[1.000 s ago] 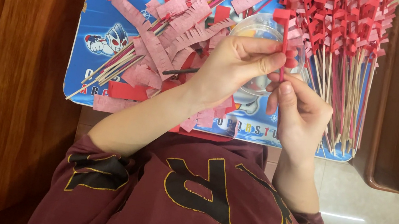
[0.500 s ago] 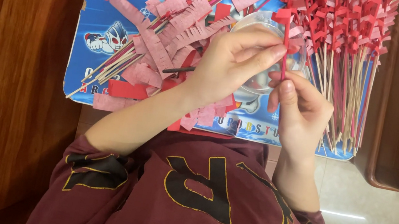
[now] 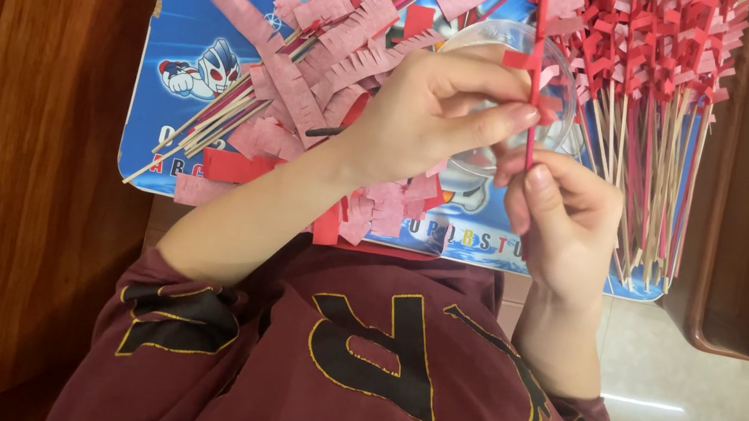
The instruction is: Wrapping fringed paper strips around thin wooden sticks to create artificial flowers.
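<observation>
**Both hands work one red-wrapped stick above a blue mat**

Head view, looking straight down at your lap and hands. Your left hand (image 3: 431,114) reaches in from the lower left, forearm crossing a heap of fringed pink paper strips (image 3: 315,79). Its thumb and forefinger are pinched closed on a thin stick (image 3: 532,115), at the part wrapped in red fringed paper. Your right hand (image 3: 560,221) sits just below and to the right, its fingers curled with the thumb pressed against the lower, bare end of the same stick. The stick stands nearly straight up the picture between your two hands, its red top rising past your left fingertips.

Directly behind the stick lies a clear round plastic container (image 3: 513,51), partly covered by your left hand. To the right, a large bundle of finished sticks (image 3: 656,105) fans out, red paper at the top and bare wooden ends pointing toward you. A few plain sticks (image 3: 206,127) poke out from under the pink strips on the left.

All of this rests on a blue printed cartoon mat (image 3: 194,18), which lies on a dark wooden table (image 3: 19,151). Your maroon shirt (image 3: 366,382) with yellow-edged lettering fills the bottom of the picture.
</observation>
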